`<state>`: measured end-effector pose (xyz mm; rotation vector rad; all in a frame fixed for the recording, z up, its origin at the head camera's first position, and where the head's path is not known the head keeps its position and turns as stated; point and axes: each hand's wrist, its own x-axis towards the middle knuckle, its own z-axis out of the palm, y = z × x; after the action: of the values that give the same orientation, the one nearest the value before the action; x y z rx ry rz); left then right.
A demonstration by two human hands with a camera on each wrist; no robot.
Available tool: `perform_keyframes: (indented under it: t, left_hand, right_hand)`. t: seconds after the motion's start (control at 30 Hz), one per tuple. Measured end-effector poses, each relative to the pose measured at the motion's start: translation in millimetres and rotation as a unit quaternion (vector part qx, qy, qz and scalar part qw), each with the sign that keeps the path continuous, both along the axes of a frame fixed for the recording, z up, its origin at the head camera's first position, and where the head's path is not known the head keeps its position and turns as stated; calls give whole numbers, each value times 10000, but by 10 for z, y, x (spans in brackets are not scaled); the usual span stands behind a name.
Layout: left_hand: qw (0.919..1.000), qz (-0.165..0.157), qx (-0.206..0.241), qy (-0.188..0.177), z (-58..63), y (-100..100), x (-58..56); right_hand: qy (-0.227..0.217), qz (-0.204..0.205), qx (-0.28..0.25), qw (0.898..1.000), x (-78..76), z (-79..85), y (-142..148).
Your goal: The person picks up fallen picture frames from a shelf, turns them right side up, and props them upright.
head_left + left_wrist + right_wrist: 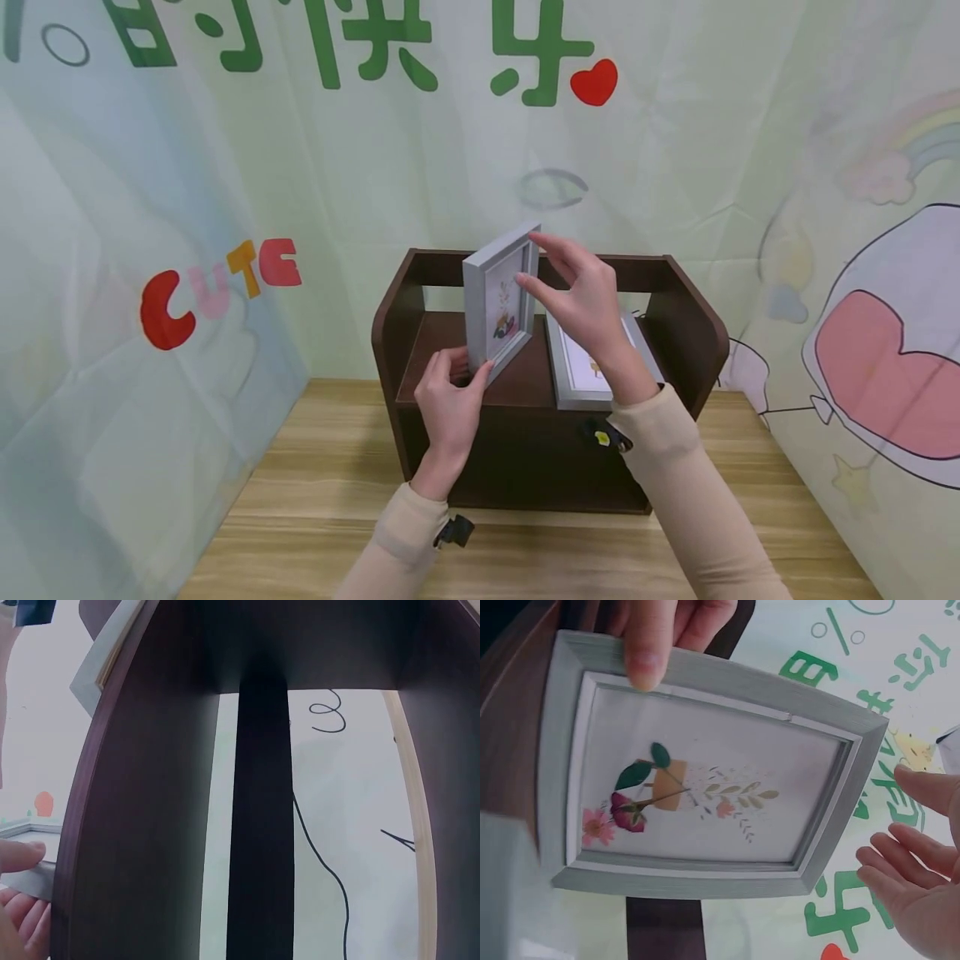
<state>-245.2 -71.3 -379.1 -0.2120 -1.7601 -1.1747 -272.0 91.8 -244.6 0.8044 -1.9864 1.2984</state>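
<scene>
My left hand (450,404) grips a grey picture frame (504,304) by its lower edge, thumb on the front. The frame stands upright and angled above the left part of a dark brown shelf (517,367). Inside it, the right wrist view shows pressed flowers (630,814) and a printed plant. My right hand (581,292) is beside the frame's upper right edge, fingers spread; the right wrist view shows a gap between this hand (919,859) and the frame. In the left wrist view, part of the left hand (22,900) shows at the edge.
Another grey picture frame (566,402) lies flat on the shelf's right half, partly behind the right forearm. Raised side panels (390,333) bound the shelf, which stands on a wood-grain table (300,492). Printed cloth walls (360,167) enclose the back and both sides.
</scene>
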Motion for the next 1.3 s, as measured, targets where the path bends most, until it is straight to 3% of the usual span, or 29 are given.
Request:
perform_keyframes:
  t: [0.33, 0.6, 0.93, 1.3]
  left_hand:
    - [9999, -37, 153, -40, -3, 51, 10]
    - [10000, -34, 51, -31, -9, 81, 27]
    - [9974, -674, 222, -113, -19, 76, 90]
    - [9941, -1034, 238, -215, 26, 124, 175]
  right_hand:
    - [279, 415, 304, 9983, -21, 88, -95]
    - [82, 416, 545, 9976, -36, 82, -108]
    - [21, 498, 728, 9961, -65, 69, -79]
    - [45, 595, 850, 9946, -101, 93, -49]
